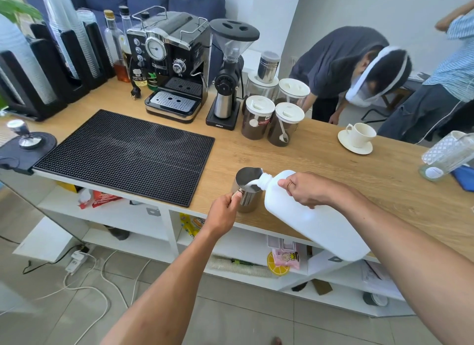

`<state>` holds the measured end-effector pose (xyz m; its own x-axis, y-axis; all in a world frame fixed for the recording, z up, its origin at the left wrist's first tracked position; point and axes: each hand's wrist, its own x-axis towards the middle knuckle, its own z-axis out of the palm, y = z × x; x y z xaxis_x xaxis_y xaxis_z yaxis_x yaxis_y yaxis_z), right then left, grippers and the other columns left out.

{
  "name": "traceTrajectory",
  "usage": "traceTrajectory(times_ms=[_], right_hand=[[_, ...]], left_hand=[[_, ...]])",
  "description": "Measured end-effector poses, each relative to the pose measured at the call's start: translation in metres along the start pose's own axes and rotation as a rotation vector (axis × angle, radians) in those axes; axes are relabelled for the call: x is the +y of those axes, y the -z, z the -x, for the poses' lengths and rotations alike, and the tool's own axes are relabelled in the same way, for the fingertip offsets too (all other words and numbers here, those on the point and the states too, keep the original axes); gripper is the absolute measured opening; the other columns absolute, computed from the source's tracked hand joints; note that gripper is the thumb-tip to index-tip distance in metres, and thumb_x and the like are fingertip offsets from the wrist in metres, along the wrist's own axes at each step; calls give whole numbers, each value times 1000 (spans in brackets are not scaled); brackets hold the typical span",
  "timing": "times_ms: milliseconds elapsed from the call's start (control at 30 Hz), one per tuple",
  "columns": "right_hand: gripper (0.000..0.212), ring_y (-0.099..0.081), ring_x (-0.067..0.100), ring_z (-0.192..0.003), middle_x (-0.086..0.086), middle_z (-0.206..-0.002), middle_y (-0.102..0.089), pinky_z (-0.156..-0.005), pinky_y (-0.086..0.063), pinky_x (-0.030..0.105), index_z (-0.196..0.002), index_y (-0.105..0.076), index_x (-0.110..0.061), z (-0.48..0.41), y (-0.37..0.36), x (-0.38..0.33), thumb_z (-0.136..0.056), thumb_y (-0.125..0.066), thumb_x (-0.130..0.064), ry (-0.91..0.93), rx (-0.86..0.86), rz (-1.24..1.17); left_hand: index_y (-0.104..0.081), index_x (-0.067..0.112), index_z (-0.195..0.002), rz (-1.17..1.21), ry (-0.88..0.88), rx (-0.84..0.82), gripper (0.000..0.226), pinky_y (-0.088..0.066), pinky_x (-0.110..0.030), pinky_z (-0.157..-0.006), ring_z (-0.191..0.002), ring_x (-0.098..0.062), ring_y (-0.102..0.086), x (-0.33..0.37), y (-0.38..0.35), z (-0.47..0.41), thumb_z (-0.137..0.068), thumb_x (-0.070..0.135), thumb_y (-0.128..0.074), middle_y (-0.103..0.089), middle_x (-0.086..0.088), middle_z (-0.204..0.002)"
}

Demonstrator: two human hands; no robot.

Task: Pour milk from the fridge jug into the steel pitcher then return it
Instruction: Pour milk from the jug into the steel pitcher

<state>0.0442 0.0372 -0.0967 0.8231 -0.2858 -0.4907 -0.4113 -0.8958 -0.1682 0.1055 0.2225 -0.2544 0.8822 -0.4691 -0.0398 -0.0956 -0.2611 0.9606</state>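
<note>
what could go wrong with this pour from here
1. The steel pitcher stands near the counter's front edge; a nudge from the left hand on its handle could tip it off.
2. The white jug, steeply tilted in the right hand, has its mouth right at the rim, so the stream might slip outside.
3. Milk could overfill; the level is hard to read.

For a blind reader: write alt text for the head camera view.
A right hand tips a white jug, pouring milk into a steel pitcher held by the left hand on a wooden counter. Behind: black mat, espresso machine, grinder.
</note>
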Motion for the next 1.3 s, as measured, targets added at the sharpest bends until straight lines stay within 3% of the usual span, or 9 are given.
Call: traceTrajectory(times_ms=[300,467,633,733,867,1300], right_hand=[[46,-56,23,-64,21,-79,-67,-70,-47,33,-82,-51,-15,0,-1,2,-103,-25,-47,-10,-7,6],[46,-56,24,-64,17,-75,-62,-69,-45,32,-79,-48,-16,-1,0,0,-103,-25,-47,-11,-14,5],[40,-55,22,-65,16,-77,-62,-70,-45,32,-68,-39,-30,0,0,-1,-104,-26,-42,-19,-20,-7],[42,-55,22,-65,15,-76,-61,-69,-44,32,-72,-44,-24,0,0,-1,-103,-26,-46,-22,-22,-10],[46,-56,23,-64,16,-75,-63,-63,-42,30,-75,-47,-19,-1,1,0,-102,-25,-50,-15,-32,-5],[47,-56,22,-63,15,-73,-64,-60,-39,30,-74,-46,-19,-1,3,-3,-102,-24,-50,-21,-37,21]], left_hand=[[-43,15,-70,11,6,10,40,-24,-22,-50,-53,-6,-27,-2,-2,0,-106,33,-42,-34,5,-62],[-45,14,-71,23,1,9,40,-23,-22,-49,-52,-5,-26,-1,-1,2,-106,33,-42,-33,5,-62],[-43,17,-67,36,1,7,41,-24,-18,-48,-48,-2,-30,2,-1,4,-106,30,-43,-34,16,-54],[-44,17,-68,35,7,9,41,-26,-18,-49,-50,-2,-31,0,-1,3,-106,31,-42,-36,16,-55],[-41,16,-71,-9,6,7,41,-24,-23,-52,-56,-8,-29,-5,-1,1,-105,38,-41,-35,3,-65],[-38,17,-69,-25,-5,12,42,-23,-24,-52,-56,-9,-28,-7,-2,-1,-106,37,-41,-34,3,-64]])
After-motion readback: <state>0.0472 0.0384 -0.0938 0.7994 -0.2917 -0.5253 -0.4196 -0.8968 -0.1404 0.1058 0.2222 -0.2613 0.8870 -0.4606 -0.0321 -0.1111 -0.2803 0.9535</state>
